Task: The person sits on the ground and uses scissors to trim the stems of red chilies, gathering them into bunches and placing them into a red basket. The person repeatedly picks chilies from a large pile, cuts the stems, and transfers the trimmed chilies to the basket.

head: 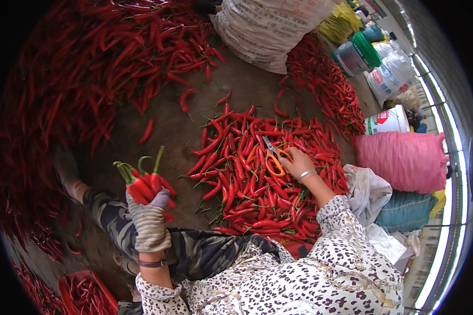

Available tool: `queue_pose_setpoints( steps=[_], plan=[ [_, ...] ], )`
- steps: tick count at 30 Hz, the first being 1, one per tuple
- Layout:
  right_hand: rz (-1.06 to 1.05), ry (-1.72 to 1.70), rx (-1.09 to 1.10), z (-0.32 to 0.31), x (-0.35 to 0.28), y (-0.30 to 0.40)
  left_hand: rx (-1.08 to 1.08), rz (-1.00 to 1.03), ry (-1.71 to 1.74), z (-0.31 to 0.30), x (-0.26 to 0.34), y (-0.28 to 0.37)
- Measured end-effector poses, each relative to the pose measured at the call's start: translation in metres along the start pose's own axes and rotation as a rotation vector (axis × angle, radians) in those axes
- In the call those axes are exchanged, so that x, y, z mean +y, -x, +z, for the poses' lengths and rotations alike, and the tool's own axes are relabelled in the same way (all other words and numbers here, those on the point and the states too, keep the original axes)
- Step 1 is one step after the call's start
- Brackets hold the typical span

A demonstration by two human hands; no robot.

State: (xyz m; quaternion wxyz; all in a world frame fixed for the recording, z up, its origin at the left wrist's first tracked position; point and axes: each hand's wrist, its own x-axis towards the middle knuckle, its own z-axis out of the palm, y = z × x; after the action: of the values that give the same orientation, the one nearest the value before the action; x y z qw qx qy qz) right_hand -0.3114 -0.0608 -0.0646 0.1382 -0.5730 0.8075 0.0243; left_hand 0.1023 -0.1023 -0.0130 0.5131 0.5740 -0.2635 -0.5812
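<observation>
My left hand [151, 214], in a grey and cream striped knit glove, grips a bunch of red chili peppers [146, 185] with their green stems pointing up. My bare right hand [295, 162], with a silver bracelet at the wrist, holds scissors [275, 155] by their orange handles. The scissors' metal blades point up and to the left, over a pile of red chili peppers [240, 173] on the floor. Most of these peppers still have green stems. The fingers of my right hand are partly hidden by the hand itself.
A large heap of red peppers [82, 67] spreads at the left and top. A white woven sack [268, 31] stands at the top. Along the right are a pink sack [400, 162], a white bucket [388, 121] and a green-lidded bucket [356, 54]. A red basin [86, 293] of peppers sits bottom left.
</observation>
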Motion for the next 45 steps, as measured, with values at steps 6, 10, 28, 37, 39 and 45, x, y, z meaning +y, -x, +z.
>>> queue_pose_setpoints(
  steps=[6, 10, 28, 37, 39, 45],
  plan=[
    [-0.071, 0.356, -0.124, -0.007, -0.038, -0.027, -0.12, 0.228, -0.428, 0.025, -0.03, 0.019],
    [0.015, 0.337, -0.315, -0.003, -0.045, -0.03, -0.176, 0.042, -0.394, 0.031, -0.046, 0.025],
    [-0.235, -0.659, -0.793, -0.035, -0.114, 0.092, -0.111, -0.083, -0.158, 0.026, -0.063, 0.017],
    [-0.339, -0.628, -0.669, -0.048, -0.141, 0.076, -0.119, -0.042, -0.284, 0.029, -0.049, 0.025],
    [-0.325, -0.622, -0.696, -0.049, -0.142, 0.076, -0.117, -0.021, -0.304, 0.028, -0.051, 0.024],
    [-0.352, -0.599, -0.684, -0.044, -0.135, 0.076, -0.159, 0.002, -0.324, 0.031, -0.056, 0.024]
  ],
)
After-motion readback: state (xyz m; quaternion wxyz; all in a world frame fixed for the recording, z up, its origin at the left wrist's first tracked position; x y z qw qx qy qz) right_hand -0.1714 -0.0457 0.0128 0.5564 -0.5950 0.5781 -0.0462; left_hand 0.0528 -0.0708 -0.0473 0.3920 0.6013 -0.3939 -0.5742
